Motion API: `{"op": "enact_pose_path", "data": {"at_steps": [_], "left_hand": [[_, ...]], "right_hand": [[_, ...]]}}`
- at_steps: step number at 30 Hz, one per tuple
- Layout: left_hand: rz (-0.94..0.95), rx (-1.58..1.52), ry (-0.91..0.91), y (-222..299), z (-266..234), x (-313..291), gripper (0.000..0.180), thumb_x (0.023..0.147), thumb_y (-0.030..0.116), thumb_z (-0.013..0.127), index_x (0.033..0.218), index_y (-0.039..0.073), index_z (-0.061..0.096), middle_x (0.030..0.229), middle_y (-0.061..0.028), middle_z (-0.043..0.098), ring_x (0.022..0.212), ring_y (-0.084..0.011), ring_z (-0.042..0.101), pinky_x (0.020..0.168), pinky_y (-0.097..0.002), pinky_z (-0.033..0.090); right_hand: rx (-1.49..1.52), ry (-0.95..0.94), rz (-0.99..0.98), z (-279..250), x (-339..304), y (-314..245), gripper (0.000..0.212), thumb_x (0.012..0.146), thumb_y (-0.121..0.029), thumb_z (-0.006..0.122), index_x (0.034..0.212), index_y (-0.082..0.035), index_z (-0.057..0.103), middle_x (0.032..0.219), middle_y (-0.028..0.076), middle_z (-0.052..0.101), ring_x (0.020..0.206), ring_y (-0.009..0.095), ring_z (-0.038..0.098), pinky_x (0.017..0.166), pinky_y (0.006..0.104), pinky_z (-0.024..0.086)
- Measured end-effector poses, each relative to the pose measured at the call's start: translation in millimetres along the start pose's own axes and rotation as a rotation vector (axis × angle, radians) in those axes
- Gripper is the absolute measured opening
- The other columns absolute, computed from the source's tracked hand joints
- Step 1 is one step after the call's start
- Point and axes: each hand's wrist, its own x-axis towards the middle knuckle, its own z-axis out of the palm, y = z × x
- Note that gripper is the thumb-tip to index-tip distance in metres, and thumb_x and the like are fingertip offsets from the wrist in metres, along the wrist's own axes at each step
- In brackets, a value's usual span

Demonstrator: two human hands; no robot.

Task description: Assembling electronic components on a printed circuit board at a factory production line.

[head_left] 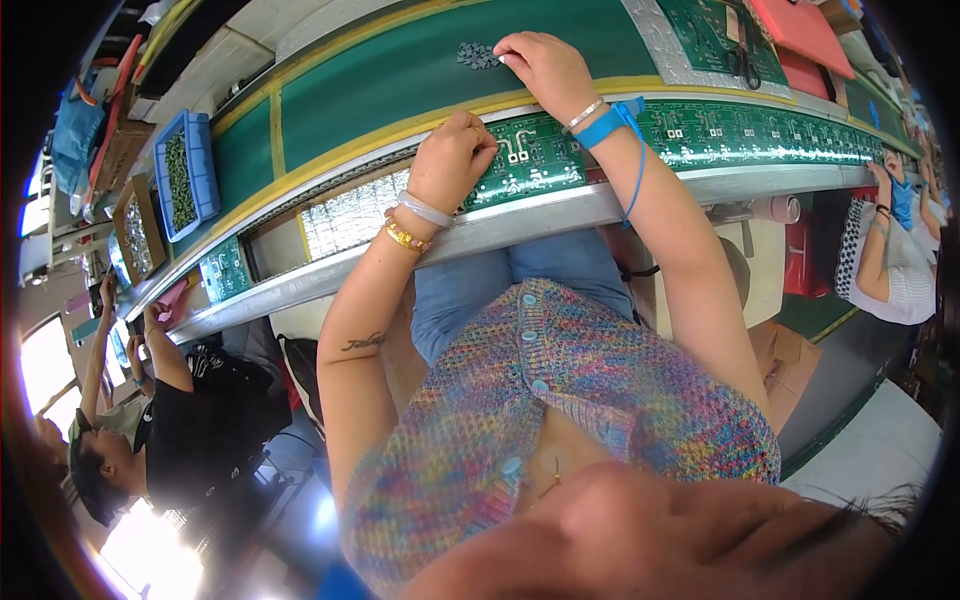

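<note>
My left hand (pixel 452 160) is curled into a loose fist and rests on the left end of a green circuit board (pixel 540 160) lying on the metal rail in front of me. My right hand (pixel 545 68) reaches past the board onto the green conveyor belt (pixel 400 70). Its fingertips touch a small pile of dark grey parts (pixel 478 55). A blue wrist strap (pixel 605 122) with a hanging cord sits on my right wrist. Bracelets circle my left wrist. What the left fist holds, if anything, is hidden.
More green circuit boards (pixel 760 135) line the rail to the right, and another (pixel 225 270) to the left. A blue tray (pixel 190 175) of small parts stands at the left. One seated person (pixel 190 420) works at my left, another (pixel 895 250) at my right.
</note>
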Motion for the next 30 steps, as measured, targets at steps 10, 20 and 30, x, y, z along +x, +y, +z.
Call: {"op": "enact_pose_path", "data": {"at_steps": [10,20,30], "left_hand": [[-0.050,-0.003,-0.163,2,-7,14,0.010,0.073,0.015,0.068,0.076,0.005,0.067,0.082,-0.0095,0.060,0.072,-0.0295,0.061,0.067,-0.0385,0.049],[0.067,0.147,0.158,-52,-12,91,0.011,0.073,0.017,0.069,0.081,0.008,0.069,0.086,-0.0067,0.062,0.081,-0.0268,0.060,0.072,-0.0363,0.049],[0.104,0.208,0.288,-58,-11,86,0.014,0.081,0.019,0.064,0.085,0.007,0.068,0.086,-0.0086,0.064,0.078,-0.0271,0.062,0.069,-0.0352,0.049]], "right_hand": [[0.157,-0.017,0.035,-43,-46,-51,0.009,0.079,-0.006,0.064,0.087,-0.004,0.060,0.084,0.007,0.062,0.078,0.024,0.060,0.065,0.0318,0.048],[0.249,-0.242,-0.019,-17,-66,-74,0.009,0.073,-0.009,0.065,0.080,-0.007,0.061,0.082,0.007,0.056,0.083,0.027,0.053,0.074,0.0363,0.045],[0.168,-0.303,-0.065,1,-67,-72,0.007,0.071,-0.006,0.066,0.075,-0.004,0.062,0.089,0.007,0.056,0.088,0.026,0.052,0.077,0.0355,0.044]]}}
